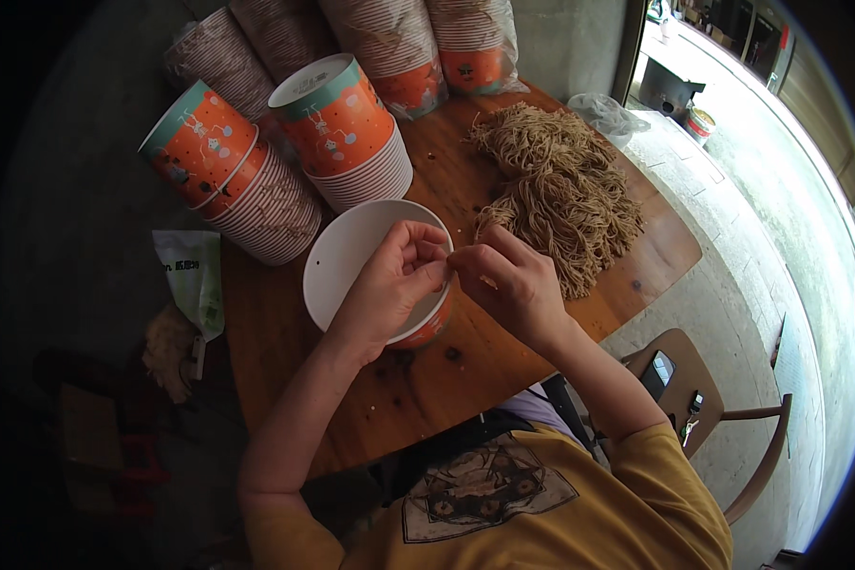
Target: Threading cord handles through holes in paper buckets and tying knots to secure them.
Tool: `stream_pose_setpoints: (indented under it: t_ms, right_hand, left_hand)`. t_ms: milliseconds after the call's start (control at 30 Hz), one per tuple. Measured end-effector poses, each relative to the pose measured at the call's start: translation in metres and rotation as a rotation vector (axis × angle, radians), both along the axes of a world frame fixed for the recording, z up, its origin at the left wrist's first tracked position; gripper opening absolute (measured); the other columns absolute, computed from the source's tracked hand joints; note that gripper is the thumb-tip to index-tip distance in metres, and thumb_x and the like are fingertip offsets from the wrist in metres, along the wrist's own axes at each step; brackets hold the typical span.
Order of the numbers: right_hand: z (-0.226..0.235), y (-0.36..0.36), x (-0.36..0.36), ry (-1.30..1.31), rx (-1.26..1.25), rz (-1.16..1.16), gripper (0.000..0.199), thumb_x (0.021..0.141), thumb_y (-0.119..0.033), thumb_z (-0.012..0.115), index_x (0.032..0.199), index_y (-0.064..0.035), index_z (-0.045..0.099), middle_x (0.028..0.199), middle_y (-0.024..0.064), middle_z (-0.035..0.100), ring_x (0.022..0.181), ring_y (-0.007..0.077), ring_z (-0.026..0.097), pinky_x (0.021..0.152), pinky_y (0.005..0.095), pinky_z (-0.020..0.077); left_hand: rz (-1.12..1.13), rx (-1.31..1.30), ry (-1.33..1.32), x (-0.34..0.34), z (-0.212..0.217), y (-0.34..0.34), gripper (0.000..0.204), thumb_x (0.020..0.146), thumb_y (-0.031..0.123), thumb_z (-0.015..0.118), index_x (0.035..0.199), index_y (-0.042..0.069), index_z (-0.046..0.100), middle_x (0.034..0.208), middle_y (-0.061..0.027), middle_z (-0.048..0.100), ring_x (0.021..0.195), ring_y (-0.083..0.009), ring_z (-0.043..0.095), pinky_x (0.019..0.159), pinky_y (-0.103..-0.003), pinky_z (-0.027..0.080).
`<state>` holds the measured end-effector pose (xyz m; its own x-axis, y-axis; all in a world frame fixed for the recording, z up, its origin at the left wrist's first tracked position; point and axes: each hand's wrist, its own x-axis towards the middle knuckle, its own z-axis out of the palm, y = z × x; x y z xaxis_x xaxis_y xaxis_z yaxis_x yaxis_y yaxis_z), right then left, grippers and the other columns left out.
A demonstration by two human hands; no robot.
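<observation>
Left hand [395,287]: fingers curled in toward the thumb over the white tub [351,245]; whether they pinch anything small cannot be told.
Right hand [515,285]: fingers bent, tips meeting the left's above the tub's right rim; any hold is hidden.
Fingertip work: seemingly a fine two-handed step; the next move calls for steady tips, clear of the rim.
Tub: upright on the wooden surface [380,404], between forearms and stacks.
Noodle heap [562,195]: far right of the tub.
Tub stacks: one upside down [344,119] beyond, another tilted [220,161] farther left.
</observation>
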<state>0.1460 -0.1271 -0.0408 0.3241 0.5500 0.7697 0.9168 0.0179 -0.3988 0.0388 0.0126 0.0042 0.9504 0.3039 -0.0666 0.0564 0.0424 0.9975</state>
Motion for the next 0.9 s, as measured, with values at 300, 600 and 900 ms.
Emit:
stream_pose_setpoints:
  t_ms: [300, 600, 900]
  right_hand:
    - [-0.004, 0.002, -0.002, 0.692, -0.062, 0.158, 0.008, 0.081, -0.007, 0.064, 0.081, -0.0053, 0.057, 0.073, 0.0024, 0.053, 0.056, 0.0084, 0.052, 0.053, 0.0239, 0.0423]
    - [-0.009, -0.010, 0.001, 1.462, 0.032, 0.721, 0.004, 0.088, -0.012, 0.061, 0.087, -0.0099, 0.058, 0.076, -0.0092, 0.052, 0.064, -0.0006, 0.042, 0.053, 0.0173, 0.0316]
    - [0.012, -0.016, -0.010, 1.157, 0.062, 0.540, 0.009, 0.093, -0.013, 0.057, 0.101, -0.0090, 0.056, 0.082, -0.0070, 0.052, 0.067, 0.0003, 0.041, 0.058, 0.0166, 0.0330]
  left_hand:
    - [0.026, 0.614, -0.032, -0.005, -0.003, -0.003, 0.021, 0.092, 0.002, 0.051, 0.114, 0.003, 0.050, 0.096, -0.0026, 0.053, 0.089, -0.0092, 0.052, 0.083, -0.026, 0.044]
    - [0.031, 0.838, -0.139, -0.006, -0.004, -0.006, 0.010, 0.092, 0.002, 0.049, 0.101, 0.001, 0.050, 0.099, -0.0154, 0.052, 0.089, -0.0307, 0.058, 0.077, -0.038, 0.048]
    - [-0.010, 0.896, -0.146, -0.013, 0.003, -0.018, 0.027, 0.086, 0.001, 0.059, 0.111, 0.004, 0.050, 0.092, -0.0135, 0.057, 0.084, -0.0274, 0.061, 0.071, -0.039, 0.050]
